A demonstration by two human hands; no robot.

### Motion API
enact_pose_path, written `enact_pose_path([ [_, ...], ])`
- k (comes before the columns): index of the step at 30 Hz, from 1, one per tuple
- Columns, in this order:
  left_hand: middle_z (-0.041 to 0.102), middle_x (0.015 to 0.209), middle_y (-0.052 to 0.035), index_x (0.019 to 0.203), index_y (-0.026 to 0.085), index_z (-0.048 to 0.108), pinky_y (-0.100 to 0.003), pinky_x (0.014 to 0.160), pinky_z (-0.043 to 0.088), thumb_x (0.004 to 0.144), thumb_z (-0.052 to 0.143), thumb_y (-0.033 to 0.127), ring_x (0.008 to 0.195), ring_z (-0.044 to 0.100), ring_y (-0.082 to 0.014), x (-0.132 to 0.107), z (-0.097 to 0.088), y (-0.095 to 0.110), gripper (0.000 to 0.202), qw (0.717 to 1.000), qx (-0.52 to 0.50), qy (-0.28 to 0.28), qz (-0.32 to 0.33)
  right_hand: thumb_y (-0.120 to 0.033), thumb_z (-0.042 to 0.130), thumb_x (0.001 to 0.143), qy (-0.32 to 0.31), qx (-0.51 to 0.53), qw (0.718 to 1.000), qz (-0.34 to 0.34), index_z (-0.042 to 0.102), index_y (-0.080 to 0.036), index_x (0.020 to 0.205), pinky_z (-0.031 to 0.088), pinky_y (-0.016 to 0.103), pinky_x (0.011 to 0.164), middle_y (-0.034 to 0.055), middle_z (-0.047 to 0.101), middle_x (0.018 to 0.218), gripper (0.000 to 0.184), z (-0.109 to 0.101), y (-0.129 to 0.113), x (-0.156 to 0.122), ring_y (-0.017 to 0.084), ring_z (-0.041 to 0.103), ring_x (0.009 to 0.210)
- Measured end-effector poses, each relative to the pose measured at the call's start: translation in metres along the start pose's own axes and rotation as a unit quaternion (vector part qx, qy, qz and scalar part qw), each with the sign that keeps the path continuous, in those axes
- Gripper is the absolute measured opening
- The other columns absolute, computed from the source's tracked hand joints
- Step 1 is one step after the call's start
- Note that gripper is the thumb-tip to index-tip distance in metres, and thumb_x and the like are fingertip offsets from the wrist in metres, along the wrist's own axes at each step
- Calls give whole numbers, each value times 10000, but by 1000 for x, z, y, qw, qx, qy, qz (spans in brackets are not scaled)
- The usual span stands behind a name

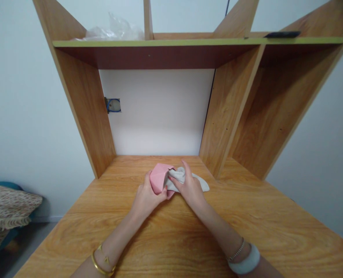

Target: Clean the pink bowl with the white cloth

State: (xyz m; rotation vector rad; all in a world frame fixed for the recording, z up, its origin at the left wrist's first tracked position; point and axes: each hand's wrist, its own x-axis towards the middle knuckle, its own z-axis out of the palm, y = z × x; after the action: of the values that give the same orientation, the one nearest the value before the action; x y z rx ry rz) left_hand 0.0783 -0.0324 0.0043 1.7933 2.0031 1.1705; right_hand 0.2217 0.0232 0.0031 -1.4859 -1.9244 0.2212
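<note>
Left hand [148, 196] clamped on pink box [159, 175], right hand [192, 189] pinched grey cloth [202, 183], nearer back edge of surface [171, 239]; both looked light, cloth limp, box crushable, best held by bunched fold and sidewalls.

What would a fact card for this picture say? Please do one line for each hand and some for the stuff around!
Left hand: holds a pink, angular, box-like piece
Right hand: grips a pale grey, soft-looking cloth
Cloth position: against the pink piece, sticking out past the right hand
Left wrist: shiny gold bangle
Right arm: wide pale band
Below: brown wood-grain desktop
Shelf above: crumpled clear plastic; flat black object, too unclear to name
</note>
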Motion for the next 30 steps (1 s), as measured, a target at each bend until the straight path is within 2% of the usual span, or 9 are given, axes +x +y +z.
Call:
enact_pose_path([
  [3,621,971,-124,1252,127,327,-310,675,448,653,584,361,844,599,-253,0,-1,0,692,1000,6,-5,9,-415,532,739,-15,-1,1000,-4,141,-152,1349,401,291,616,101,639,869,772,3,0,0,253,614,780],
  [7,633,939,-109,1260,135,336,-315,669,451,640,591,354,816,602,-256,-3,-2,1,705,998,5,-32,45,-349,573,701,-52,20,998,38,125,-106,1346,398,270,613,105,643,856,821,10,8,4,242,611,784],
  [10,632,950,-110,1266,140,340,-322,702,450,634,598,342,835,599,-256,-4,-2,4,712,998,-4,-40,51,-307,575,685,-40,17,998,38,147,-104,1343,398,262,607,95,645,842,810,8,13,8,239,606,791],
  [15,632,953,-99,1190,144,420,-319,749,443,621,598,295,856,595,-244,-5,-1,8,615,997,-27,-62,48,-248,517,711,-7,-66,997,-43,163,-170,1358,403,286,634,74,639,836,742,-11,6,6,244,596,787],
  [18,632,945,-92,1146,150,450,-313,744,444,620,589,283,846,596,-238,-6,-5,10,560,996,-20,-69,55,-233,511,718,-13,-78,991,-111,133,-220,1368,405,295,711,65,622,936,752,-21,2,4,233,574,875],
  [22,638,925,-84,1124,171,467,-317,703,447,628,568,292,825,602,-257,-6,-12,11,520,994,27,-75,80,-271,506,740,-15,-78,981,-178,163,-218,1365,389,304,776,82,593,1046,715,-25,3,4,234,541,955],
  [25,651,880,-71,1159,190,453,-331,697,436,613,582,329,792,611,-278,-5,-15,8,578,988,89,-77,97,-283,518,735,-44,-82,979,-181,130,-212,1371,389,299,764,77,610,1018,749,-24,4,4,234,553,941],
  [28,657,872,-52,1215,226,413,-329,721,423,615,589,359,801,613,-278,-5,-16,5,639,984,119,-71,115,-272,520,729,-84,-85,981,-152,69,-189,1377,399,292,716,74,643,921,794,-20,3,1,239,588,865],
  [30,655,882,-50,1262,231,363,-325,725,419,644,569,400,794,613,-268,-4,-16,2,673,983,124,-63,122,-264,506,735,-86,-72,984,-137,72,-175,1377,405,294,693,78,653,890,780,-16,3,-1,245,603,821],
])
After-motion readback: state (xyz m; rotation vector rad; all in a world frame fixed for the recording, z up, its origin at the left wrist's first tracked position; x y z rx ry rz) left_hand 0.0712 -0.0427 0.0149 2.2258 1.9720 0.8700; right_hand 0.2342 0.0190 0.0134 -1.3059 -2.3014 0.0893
